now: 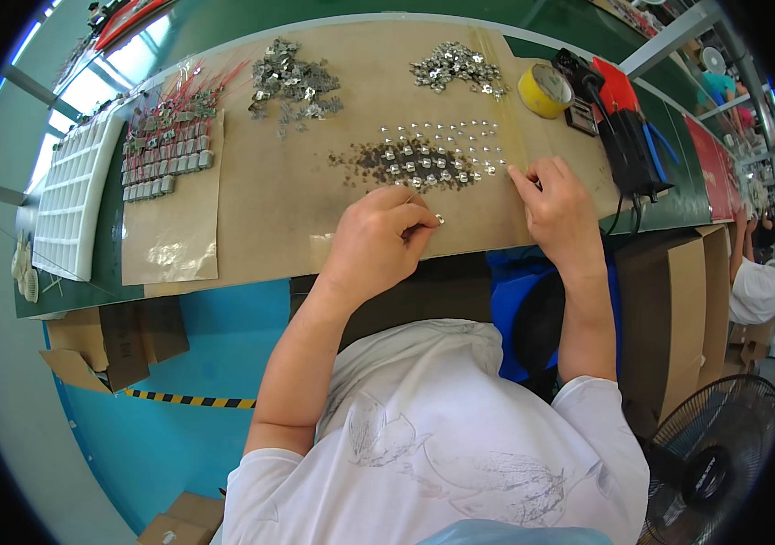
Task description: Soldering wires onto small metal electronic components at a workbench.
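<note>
My left hand (378,232) is closed in a pinch over the near part of the table, with a small shiny metal piece (440,219) at its fingertips. My right hand (556,209) rests at the right end of the rows of small metal pieces (428,164). Its thumb and curled index finger stand apart, and I see nothing between them. The rows are set out on the brown board (297,200), partly over a patch of dark brown specks (351,162).
Loose metal parts lie in a grey pile (292,77) and a silver pile (456,65) at the back. Wired grey components (169,154) and a white compartment tray (79,195) are left. Yellow tape (545,91) and a black device (633,150) stand right; a fan (710,463) is near me.
</note>
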Action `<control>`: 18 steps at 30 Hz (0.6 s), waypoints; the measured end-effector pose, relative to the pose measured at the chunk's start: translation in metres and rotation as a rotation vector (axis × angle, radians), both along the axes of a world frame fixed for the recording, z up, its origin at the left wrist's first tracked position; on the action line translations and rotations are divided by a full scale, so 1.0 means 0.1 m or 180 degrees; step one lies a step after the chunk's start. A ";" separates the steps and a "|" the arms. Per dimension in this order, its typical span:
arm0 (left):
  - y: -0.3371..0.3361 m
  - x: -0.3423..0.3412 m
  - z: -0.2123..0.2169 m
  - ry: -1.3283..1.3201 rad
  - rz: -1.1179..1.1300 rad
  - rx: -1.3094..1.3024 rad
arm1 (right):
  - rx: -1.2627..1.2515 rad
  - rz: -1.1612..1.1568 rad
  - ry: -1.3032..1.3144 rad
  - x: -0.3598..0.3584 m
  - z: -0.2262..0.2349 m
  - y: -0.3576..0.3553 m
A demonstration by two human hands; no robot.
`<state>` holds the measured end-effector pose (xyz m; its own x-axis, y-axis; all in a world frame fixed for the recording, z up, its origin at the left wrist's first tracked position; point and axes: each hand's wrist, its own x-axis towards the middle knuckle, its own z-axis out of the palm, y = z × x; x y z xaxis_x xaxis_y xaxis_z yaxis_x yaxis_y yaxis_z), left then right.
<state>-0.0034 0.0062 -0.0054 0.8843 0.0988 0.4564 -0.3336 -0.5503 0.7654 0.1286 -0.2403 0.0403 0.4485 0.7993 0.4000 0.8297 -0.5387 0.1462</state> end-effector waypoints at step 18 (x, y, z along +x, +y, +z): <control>-0.01 0.00 0.05 -0.0008 0.0026 0.0318 | 0.0464 -0.0136 0.0344 0.00 -0.04 -0.04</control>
